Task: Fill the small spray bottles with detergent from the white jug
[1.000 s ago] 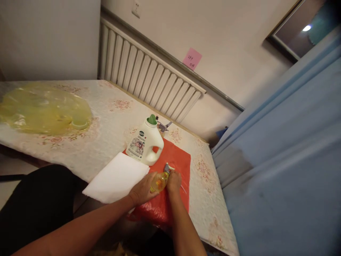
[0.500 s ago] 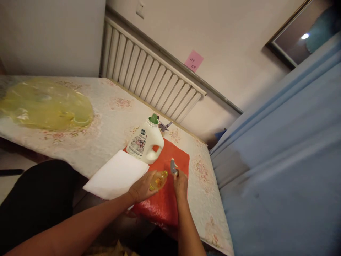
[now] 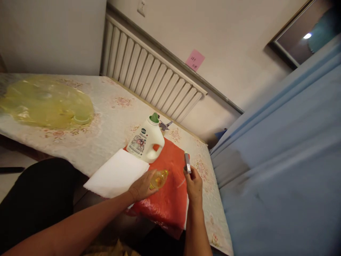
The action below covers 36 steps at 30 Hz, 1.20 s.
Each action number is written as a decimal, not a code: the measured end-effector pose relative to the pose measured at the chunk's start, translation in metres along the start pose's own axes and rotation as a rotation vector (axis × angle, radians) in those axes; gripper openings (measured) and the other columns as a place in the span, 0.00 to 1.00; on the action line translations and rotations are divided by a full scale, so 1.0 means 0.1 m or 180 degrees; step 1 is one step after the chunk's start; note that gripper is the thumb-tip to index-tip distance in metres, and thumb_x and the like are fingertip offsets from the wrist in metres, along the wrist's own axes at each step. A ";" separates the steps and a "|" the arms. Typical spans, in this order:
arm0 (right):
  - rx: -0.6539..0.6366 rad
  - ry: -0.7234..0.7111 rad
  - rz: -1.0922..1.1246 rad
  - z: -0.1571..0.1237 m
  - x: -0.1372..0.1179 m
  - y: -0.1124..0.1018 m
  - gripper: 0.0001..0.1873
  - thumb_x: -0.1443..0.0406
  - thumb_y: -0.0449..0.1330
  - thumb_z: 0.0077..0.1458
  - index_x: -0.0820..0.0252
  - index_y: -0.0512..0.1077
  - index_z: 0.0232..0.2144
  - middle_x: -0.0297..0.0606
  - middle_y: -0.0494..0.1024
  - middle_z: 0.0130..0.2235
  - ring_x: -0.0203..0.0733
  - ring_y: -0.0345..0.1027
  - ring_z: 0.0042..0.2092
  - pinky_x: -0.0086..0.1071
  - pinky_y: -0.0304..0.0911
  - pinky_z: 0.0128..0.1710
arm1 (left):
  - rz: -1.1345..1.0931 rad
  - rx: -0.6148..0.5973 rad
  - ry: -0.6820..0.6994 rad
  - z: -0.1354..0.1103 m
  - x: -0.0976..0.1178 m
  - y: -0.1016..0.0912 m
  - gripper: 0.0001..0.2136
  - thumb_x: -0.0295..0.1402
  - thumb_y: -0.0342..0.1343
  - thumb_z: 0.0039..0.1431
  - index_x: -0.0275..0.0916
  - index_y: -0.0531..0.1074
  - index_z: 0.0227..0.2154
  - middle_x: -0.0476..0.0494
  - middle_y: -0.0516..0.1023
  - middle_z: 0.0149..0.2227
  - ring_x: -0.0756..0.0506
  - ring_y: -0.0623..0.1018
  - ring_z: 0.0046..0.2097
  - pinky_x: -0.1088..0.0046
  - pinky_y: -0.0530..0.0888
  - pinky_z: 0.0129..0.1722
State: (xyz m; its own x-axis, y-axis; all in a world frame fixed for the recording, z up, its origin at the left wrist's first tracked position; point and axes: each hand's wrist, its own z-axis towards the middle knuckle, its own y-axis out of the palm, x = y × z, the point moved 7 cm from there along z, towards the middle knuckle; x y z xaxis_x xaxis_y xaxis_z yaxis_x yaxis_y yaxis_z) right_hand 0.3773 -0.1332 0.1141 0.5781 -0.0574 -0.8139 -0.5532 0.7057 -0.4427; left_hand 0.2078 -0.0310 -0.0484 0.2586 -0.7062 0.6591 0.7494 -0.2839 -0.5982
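Note:
My left hand [image 3: 140,187] is closed round a small clear bottle of yellow liquid [image 3: 159,179], which lies tilted on a red plastic sheet [image 3: 170,199]. My right hand [image 3: 194,183] is lifted a little to the right of the bottle and grips a small grey spray head [image 3: 187,163], with a thin tube hanging from it toward the sheet. A white detergent jug with a green cap [image 3: 146,140] stands just behind the bottle. A folded white cloth [image 3: 117,174] lies under my left wrist.
The floral-covered table [image 3: 106,117] also holds a yellowish plastic bag [image 3: 45,105] at the far left and a grey tool [image 3: 164,125] behind the jug. A white radiator [image 3: 149,76] lines the wall. A blue curtain [image 3: 279,153] fills the right side.
My right hand has pulled the grey spray head off the small bottle and carried it up and to the right. My left hand keeps the bottle in place.

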 end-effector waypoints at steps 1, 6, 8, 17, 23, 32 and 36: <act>0.0038 -0.0002 0.0116 0.00 -0.07 -0.03 0.20 0.52 0.62 0.53 0.61 0.77 0.40 0.37 0.80 0.37 0.43 0.72 0.39 0.35 0.65 0.43 | -0.0038 0.0003 0.0001 0.00 0.00 0.00 0.36 0.40 0.59 0.54 0.43 0.55 0.66 0.33 0.72 0.61 0.36 0.71 0.62 0.60 0.67 0.64; 0.0233 -0.0086 0.0539 -0.01 -0.37 -0.14 0.19 0.53 0.65 0.51 0.60 0.78 0.40 0.38 0.81 0.39 0.45 0.72 0.42 0.37 0.66 0.45 | -0.0241 0.0063 0.0002 0.00 0.00 -0.02 0.35 0.39 0.60 0.54 0.41 0.56 0.64 0.32 0.72 0.60 0.33 0.72 0.61 0.56 0.69 0.63; 0.0307 -0.0118 0.0658 -0.01 -0.44 -0.16 0.19 0.54 0.65 0.52 0.60 0.78 0.41 0.39 0.81 0.40 0.45 0.72 0.44 0.38 0.65 0.47 | -0.0292 0.0087 0.0026 0.00 0.00 -0.01 0.36 0.39 0.61 0.53 0.41 0.57 0.64 0.32 0.72 0.60 0.33 0.72 0.61 0.56 0.69 0.62; 0.0416 -0.0237 0.1042 -0.02 -0.62 -0.11 0.16 0.56 0.66 0.54 0.60 0.78 0.41 0.38 0.80 0.38 0.40 0.71 0.39 0.35 0.65 0.43 | -0.0312 0.0046 -0.0015 0.00 -0.03 0.01 0.36 0.38 0.62 0.52 0.39 0.57 0.64 0.30 0.71 0.61 0.32 0.71 0.62 0.54 0.68 0.64; 0.0211 -0.0188 0.1089 -0.04 -0.62 0.08 0.18 0.56 0.66 0.53 0.61 0.77 0.42 0.39 0.80 0.39 0.42 0.72 0.41 0.35 0.66 0.41 | -0.0349 0.0012 -0.0074 0.00 0.01 -0.03 0.35 0.38 0.61 0.53 0.42 0.57 0.64 0.32 0.72 0.60 0.33 0.71 0.62 0.55 0.68 0.63; -0.0100 0.0048 0.0976 -0.10 -0.32 0.41 0.17 0.54 0.66 0.51 0.60 0.76 0.38 0.37 0.80 0.36 0.41 0.72 0.38 0.34 0.66 0.41 | -0.0417 0.0020 0.0000 0.01 0.04 -0.03 0.35 0.39 0.61 0.53 0.39 0.58 0.63 0.31 0.72 0.60 0.32 0.71 0.62 0.52 0.69 0.63; -0.0216 0.0215 0.0929 -0.14 -0.08 0.54 0.17 0.54 0.66 0.51 0.60 0.76 0.39 0.38 0.80 0.38 0.42 0.72 0.39 0.35 0.67 0.42 | -0.0341 -0.0001 -0.0015 0.00 0.00 0.01 0.36 0.37 0.61 0.53 0.38 0.57 0.63 0.30 0.70 0.61 0.33 0.71 0.63 0.50 0.69 0.63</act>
State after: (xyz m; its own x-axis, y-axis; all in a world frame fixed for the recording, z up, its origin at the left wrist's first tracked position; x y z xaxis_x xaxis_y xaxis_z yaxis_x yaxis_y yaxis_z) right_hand 0.3344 -0.1045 0.0914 0.3491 0.0924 -0.9325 -0.7302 0.6505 -0.2089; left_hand 0.2086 -0.0310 -0.0488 0.1799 -0.6687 0.7214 0.7728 -0.3576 -0.5243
